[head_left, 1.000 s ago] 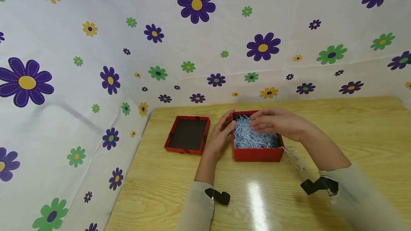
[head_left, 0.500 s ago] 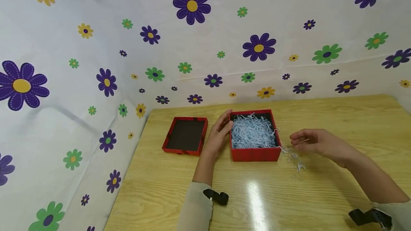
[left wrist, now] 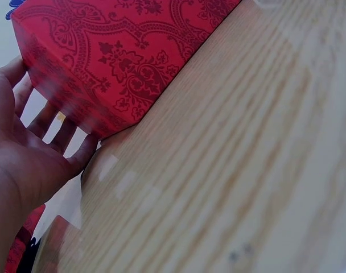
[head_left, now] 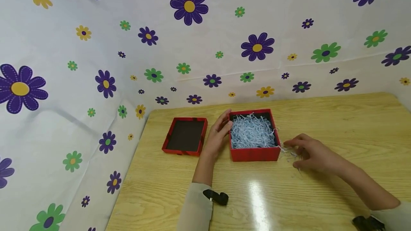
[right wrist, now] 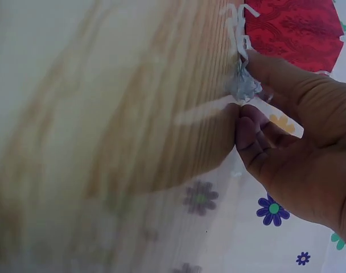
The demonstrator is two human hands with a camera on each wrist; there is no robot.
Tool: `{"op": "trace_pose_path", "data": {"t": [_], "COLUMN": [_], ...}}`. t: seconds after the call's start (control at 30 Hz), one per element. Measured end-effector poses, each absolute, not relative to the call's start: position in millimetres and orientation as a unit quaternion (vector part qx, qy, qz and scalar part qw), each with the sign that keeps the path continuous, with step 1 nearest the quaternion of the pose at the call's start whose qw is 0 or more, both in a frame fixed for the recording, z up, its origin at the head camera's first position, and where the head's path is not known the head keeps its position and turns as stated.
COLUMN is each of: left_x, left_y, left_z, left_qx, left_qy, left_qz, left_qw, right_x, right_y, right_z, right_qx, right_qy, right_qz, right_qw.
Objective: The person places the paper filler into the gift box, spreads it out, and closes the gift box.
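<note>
A red patterned box [head_left: 255, 154] without its lid stands on the wooden table, filled with pale blue shredded paper [head_left: 252, 133]. My left hand [head_left: 216, 136] rests against its left side; in the left wrist view the fingers [left wrist: 65, 133] touch the red wall with their tips. To the right of the box my right hand [head_left: 313, 154] is down at the tabletop, thumb and fingers apart around a few loose paper shreds [head_left: 293, 154]. The right wrist view has those paper strands [right wrist: 244, 85] between the fingertips. The hand partly hides them in the head view.
The box's lid [head_left: 185, 135], red with a dark inside, lies upturned on the left of the wooden table [head_left: 154, 188]. A white cloth printed with flowers [head_left: 205, 45] hangs behind the table and along its left side.
My right hand has moved from above the filled box out to the right, then down onto the loose shreds, its fingers spreading. The left hand has stayed against the box.
</note>
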State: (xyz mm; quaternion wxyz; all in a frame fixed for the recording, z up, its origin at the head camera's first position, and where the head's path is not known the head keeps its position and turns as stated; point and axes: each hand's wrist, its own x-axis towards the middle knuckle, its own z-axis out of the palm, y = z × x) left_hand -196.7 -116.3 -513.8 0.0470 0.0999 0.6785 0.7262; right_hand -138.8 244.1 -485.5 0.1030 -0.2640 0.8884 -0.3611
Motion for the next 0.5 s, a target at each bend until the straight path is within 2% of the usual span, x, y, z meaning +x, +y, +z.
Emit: {"op": "trace_pose_path", "data": {"t": [0.3, 0.5], "left_x": [-197.2, -198.3], "left_y": [-116.7, -116.5], "left_z": [-514.1, -516.0], "left_qx": [0.1, 0.097], "left_qy": [0.676, 0.678], "left_qz": [0.729, 0.728], "left_qw": [0.045, 0.045], "right_x": [-142.2, -141.6], "right_y": [238.4, 238.4], "right_z": [-485.1, -485.7], "right_qx": [-0.325, -0.31], "right_qy": [0.886, 0.891], "right_qz": [-0.326, -0.329], "right_qw": [0.052, 0.047]}}
